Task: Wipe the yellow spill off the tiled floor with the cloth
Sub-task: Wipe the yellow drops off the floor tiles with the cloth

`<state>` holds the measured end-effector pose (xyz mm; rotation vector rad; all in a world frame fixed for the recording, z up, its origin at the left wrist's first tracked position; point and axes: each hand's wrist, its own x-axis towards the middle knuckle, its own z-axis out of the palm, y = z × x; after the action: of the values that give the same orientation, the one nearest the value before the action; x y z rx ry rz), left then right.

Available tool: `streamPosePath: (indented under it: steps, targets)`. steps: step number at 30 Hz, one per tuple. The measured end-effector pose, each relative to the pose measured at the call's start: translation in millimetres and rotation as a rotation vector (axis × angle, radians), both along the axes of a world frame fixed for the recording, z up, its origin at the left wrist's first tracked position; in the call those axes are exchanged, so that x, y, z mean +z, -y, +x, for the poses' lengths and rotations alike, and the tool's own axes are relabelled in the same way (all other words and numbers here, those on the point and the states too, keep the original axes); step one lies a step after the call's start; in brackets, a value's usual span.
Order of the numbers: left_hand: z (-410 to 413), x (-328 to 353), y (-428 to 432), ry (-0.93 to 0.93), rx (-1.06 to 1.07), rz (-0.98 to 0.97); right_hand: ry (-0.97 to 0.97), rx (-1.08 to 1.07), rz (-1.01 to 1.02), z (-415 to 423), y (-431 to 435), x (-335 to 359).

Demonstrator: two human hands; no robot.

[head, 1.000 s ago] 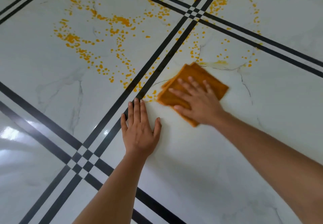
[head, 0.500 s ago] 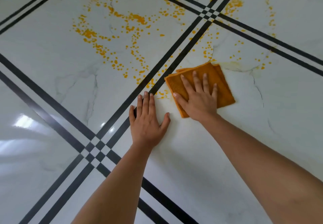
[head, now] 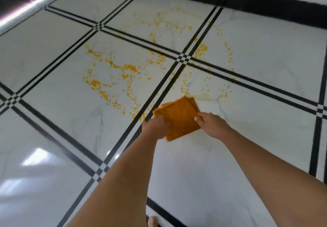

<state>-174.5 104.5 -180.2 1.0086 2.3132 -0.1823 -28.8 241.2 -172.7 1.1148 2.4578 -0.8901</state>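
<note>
A folded orange cloth (head: 178, 116) lies on the white tiled floor (head: 203, 164), just right of a black double stripe. My left hand (head: 155, 126) grips its near-left edge. My right hand (head: 211, 125) holds its right edge, thumb on top. The yellow spill (head: 115, 78) spreads as drops and streaks over the tiles beyond the cloth, with more yellow spots (head: 201, 49) past the stripe crossing. A faint yellow smear (head: 203, 95) sits just beyond the cloth's far corner.
Black double stripes (head: 183, 59) cross the floor in a grid. A dark skirting band (head: 265, 1) runs along the far wall. A toe (head: 153, 221) shows at the bottom edge. Window glare (head: 35, 156) lies on the near-left tile.
The view has pulled back and up. My left hand left the floor and took the cloth's left edge. My right hand went from pressing flat on the cloth to gripping its right edge.
</note>
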Motion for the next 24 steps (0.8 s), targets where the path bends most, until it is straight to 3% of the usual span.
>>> streamPosePath:
  steps: [3,6,8,11,17,21,24]
  targets:
    - [10,-16,-25,-0.037,-0.057,0.183,-0.010,-0.049,-0.004,-2,-17,-2]
    - [26,-40,-60,0.021,0.152,0.384,-0.071,-0.118,0.052,-14,-29,-22]
    - [34,-63,-86,0.065,0.269,0.376,-0.074,-0.105,0.161,-18,-36,-45]
    - [37,-91,-103,-0.098,0.262,0.322,-0.043,-0.112,0.300,-19,-45,-71]
    - [-16,-99,-131,-0.171,-0.131,0.348,0.031,-0.231,0.441,6,-50,-97]
    - [3,-101,-108,-0.194,-0.465,0.366,0.028,-0.316,0.506,21,-60,-113]
    - [-15,-104,-140,-0.187,-0.489,0.371,-0.024,-0.337,0.516,22,-59,-116]
